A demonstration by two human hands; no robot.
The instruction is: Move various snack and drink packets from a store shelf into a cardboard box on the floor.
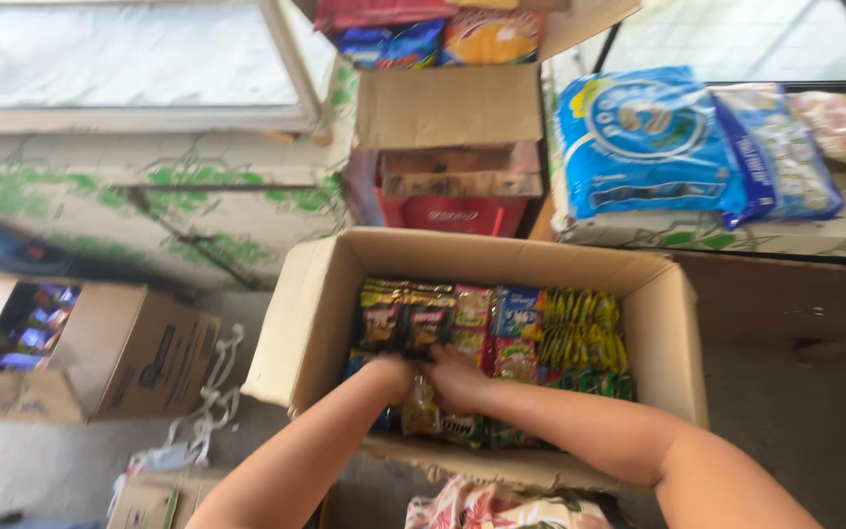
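Observation:
An open cardboard box [317,304] stands in front of me, packed with rows of small snack packets in black, red, blue and yellow-green. Both my arms reach down into it. My left hand [394,376] sits at the near left of the packets, fingers curled around dark packets [405,318]. My right hand [455,377] is beside it, touching it, pressed on the packets at the box's near middle. The yellow-green packets [580,333] fill the right side. The frame is blurred, so the exact grip is unclear.
A second open cardboard box [139,358] with blue packets lies at the left. Behind stands a taller stack of boxes [449,108] over a red crate [452,214]. Large blue bags [643,137] rest on a shelf at the right. White string [210,402] lies on the floor.

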